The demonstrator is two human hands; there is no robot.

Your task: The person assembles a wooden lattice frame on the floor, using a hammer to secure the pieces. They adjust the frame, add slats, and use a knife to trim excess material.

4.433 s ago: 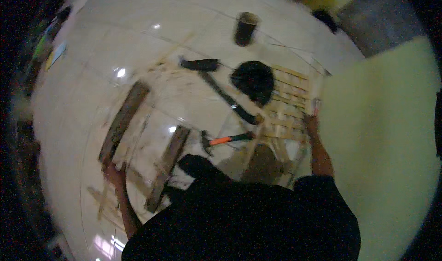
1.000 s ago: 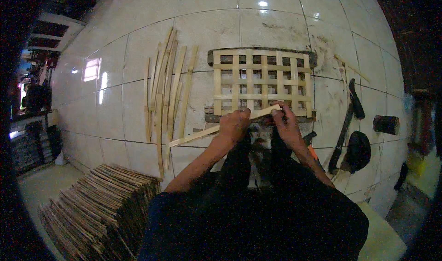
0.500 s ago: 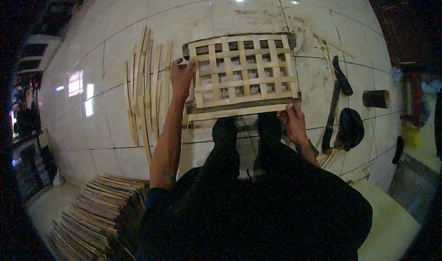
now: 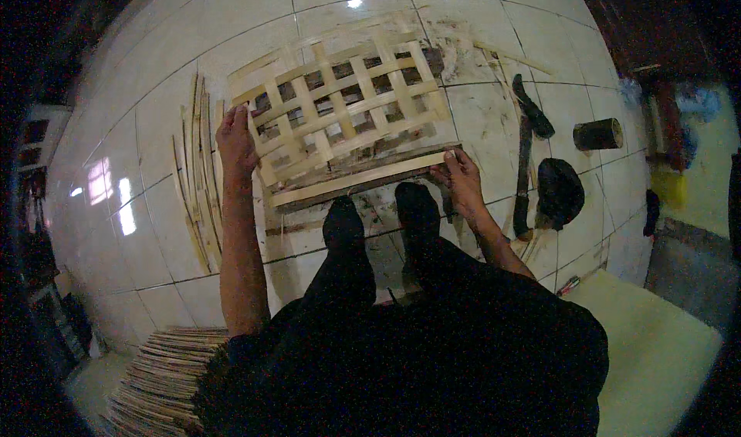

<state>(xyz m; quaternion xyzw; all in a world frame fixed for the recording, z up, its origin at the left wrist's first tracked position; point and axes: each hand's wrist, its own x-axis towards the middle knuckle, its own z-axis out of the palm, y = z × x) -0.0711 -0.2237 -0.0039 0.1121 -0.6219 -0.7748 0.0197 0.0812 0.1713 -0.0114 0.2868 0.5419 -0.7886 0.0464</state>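
Observation:
A loosely woven lattice of pale flat strips (image 4: 333,107), bamboo by the look of it, lies tilted over dark wooden boards on the floor. My left hand (image 4: 238,140) is closed on its left edge, thumb on top. A single pale strip (image 4: 359,177) runs along the near dark board (image 4: 386,179), just short of the lattice. My right hand (image 4: 461,178) pinches this strip's right end between thumb and fingers. Its left end lies free near the board's left end. Both my feet, in dark covering, stand just below the board.
Several loose pale strips (image 4: 199,167) lie on the tiled floor to the left. A large stack of strips (image 4: 166,379) is at the lower left. On the right are a long dark-handled tool (image 4: 523,167), a black rounded bundle (image 4: 560,193) and a short dark cylinder (image 4: 597,134).
The lattice has shifted up and tilted, leaving the near board more exposed. My left hand has closed on its edge. The whole view has turned and slid a little.

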